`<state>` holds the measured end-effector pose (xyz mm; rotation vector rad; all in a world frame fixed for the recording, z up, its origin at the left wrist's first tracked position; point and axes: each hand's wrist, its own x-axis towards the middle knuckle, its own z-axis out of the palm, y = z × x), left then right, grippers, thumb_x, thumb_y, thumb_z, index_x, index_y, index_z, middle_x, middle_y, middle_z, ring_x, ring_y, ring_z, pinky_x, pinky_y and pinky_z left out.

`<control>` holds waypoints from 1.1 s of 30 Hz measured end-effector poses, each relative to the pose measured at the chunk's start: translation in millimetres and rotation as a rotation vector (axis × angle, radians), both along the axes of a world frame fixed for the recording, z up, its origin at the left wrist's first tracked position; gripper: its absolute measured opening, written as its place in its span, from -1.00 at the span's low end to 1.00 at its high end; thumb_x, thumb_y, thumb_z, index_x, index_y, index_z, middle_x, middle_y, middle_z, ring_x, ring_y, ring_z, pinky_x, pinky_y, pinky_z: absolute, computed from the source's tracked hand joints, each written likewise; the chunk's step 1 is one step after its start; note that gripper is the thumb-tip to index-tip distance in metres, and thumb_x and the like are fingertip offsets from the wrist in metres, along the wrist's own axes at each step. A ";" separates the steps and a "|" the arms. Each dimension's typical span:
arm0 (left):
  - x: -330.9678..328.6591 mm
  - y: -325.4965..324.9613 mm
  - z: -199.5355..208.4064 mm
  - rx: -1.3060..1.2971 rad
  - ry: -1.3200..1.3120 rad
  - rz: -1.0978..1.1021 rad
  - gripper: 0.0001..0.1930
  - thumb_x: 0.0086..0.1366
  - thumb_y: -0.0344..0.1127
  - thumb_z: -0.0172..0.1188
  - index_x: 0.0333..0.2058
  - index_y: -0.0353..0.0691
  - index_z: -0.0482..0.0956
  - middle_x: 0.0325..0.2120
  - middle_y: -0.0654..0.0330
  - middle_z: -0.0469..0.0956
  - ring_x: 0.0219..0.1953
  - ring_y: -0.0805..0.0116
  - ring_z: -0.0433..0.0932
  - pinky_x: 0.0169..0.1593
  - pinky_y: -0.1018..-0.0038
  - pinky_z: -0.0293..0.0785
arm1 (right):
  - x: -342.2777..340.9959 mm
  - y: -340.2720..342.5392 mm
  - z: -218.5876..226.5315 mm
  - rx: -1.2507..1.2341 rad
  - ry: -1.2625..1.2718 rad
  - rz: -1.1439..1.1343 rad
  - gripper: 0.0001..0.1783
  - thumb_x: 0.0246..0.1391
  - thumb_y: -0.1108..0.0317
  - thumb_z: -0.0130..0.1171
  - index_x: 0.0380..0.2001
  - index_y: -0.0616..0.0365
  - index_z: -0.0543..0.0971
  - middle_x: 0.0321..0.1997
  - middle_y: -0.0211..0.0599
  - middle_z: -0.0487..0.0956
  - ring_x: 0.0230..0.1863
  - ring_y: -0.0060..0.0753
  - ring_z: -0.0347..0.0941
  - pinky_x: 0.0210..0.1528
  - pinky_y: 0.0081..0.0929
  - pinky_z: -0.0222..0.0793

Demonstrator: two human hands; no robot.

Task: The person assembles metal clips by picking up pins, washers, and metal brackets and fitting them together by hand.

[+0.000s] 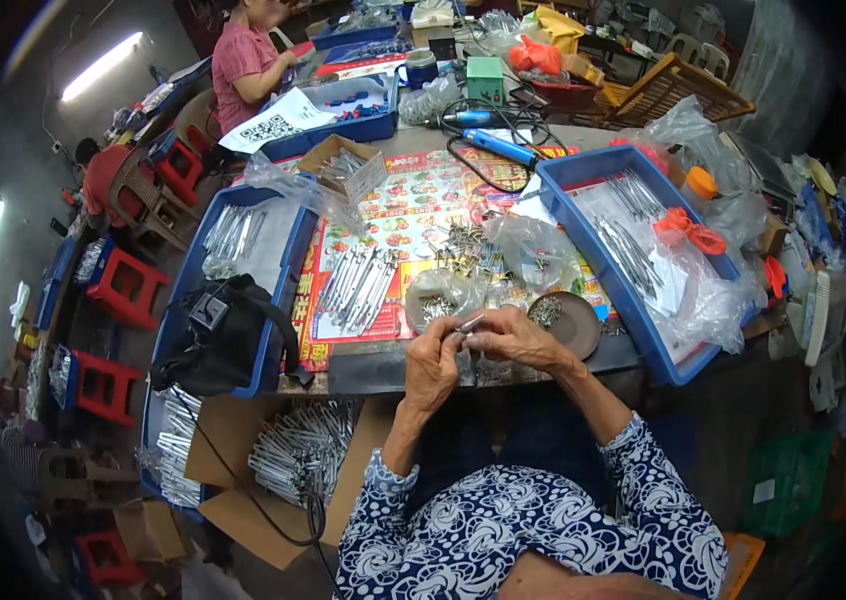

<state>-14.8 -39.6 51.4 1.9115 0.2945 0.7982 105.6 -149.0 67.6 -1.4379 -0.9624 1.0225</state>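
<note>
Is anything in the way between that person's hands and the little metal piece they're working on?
Nothing visible does. The left hand and the right hand both already pinch the small metal part between their fingertips, just above the table edge. The round brown dish of small metal bits lies off to the right.

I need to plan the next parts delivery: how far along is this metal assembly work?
Done, seemingly: silver rods piled in the cardboard box by the knees. In hand: left hand and right hand together pinch one small metal piece. Left: loose rods on the printed sheet, more in the right blue tray.
</note>
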 end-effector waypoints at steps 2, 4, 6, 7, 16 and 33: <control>-3.4 2.0 -2.0 -0.032 -0.003 -0.003 -0.90 0.07 -0.54 -0.02 -0.40 -0.35 0.43 -0.62 0.18 0.45 -0.55 0.50 0.41 -0.46 0.59 0.31 | -3.6 -0.3 7.5 -0.010 0.139 0.040 -0.81 -0.02 0.36 0.04 -0.34 0.24 0.48 -0.66 -0.50 0.38 -0.68 -0.76 0.18 -0.66 -0.76 0.09; -5.7 1.6 0.7 -0.061 0.000 -0.013 -0.90 0.08 -0.55 -0.02 -0.40 -0.36 0.43 -0.61 0.21 0.46 -0.55 0.52 0.39 -0.45 0.60 0.32 | -3.3 1.0 0.7 0.000 0.135 0.039 -0.81 -0.03 0.37 0.04 -0.35 0.24 0.48 -0.65 -0.50 0.39 -0.67 -0.76 0.19 -0.67 -0.77 0.08; -6.0 1.9 1.2 -0.032 -0.011 -0.006 -0.90 0.08 -0.55 -0.03 -0.39 -0.36 0.43 -0.61 0.22 0.46 -0.55 0.53 0.39 -0.45 0.61 0.32 | -4.7 1.1 -2.9 0.033 0.153 0.026 -0.82 -0.06 0.38 0.07 -0.36 0.23 0.48 -0.64 -0.51 0.39 -0.67 -0.77 0.20 -0.68 -0.77 0.07; -7.5 1.8 0.8 -0.004 -0.021 0.004 -0.90 0.08 -0.55 -0.03 -0.39 -0.36 0.43 -0.61 0.22 0.46 -0.56 0.53 0.39 -0.45 0.62 0.32 | -7.6 1.7 -2.2 0.032 0.156 0.027 -0.82 -0.06 0.38 0.07 -0.36 0.23 0.48 -0.64 -0.51 0.39 -0.67 -0.77 0.20 -0.68 -0.77 0.07; -25.6 -4.5 2.1 -0.035 -0.030 0.008 -0.91 0.06 -0.56 -0.05 -0.41 -0.36 0.39 -0.66 0.10 0.41 -0.61 0.39 0.40 -0.50 0.53 0.31 | -23.6 -4.4 6.6 0.031 0.155 0.049 -0.80 -0.06 0.40 0.06 -0.33 0.27 0.46 -0.65 -0.52 0.36 -0.68 -0.77 0.15 -0.68 -0.76 0.05; -24.3 0.1 2.0 -0.295 0.060 0.031 -0.89 0.10 -0.50 -0.03 -0.41 -0.39 0.44 -0.59 0.26 0.45 -0.55 0.59 0.37 -0.46 0.67 0.30 | -23.8 11.0 -7.8 0.085 -0.060 -0.068 -0.83 -0.22 0.43 0.19 -0.51 0.29 0.46 -0.60 -0.44 0.40 -0.57 -0.68 0.27 -0.56 -0.72 0.19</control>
